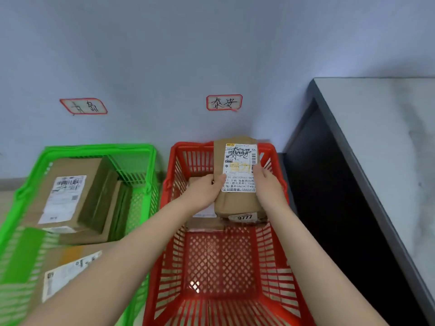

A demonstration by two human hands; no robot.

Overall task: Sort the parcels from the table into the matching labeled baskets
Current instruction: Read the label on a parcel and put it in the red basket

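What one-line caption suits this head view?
Both hands, left hand and right hand, hold a labelled parcel over the red basket.

basket (70,151) left | basket (277,290) middle | table (376,137) right

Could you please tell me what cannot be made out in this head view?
- Parcel under the held parcel: mostly covered by it and both hands.
- Green basket: near end cut off by the frame edge; its parcel labels are blurred.
- Table: cut off at the right edge.

A brown parcel (237,175) with a white label stands tilted over the red basket (221,267). Other parcels (70,196) fill the green basket (146,161), perhaps three.
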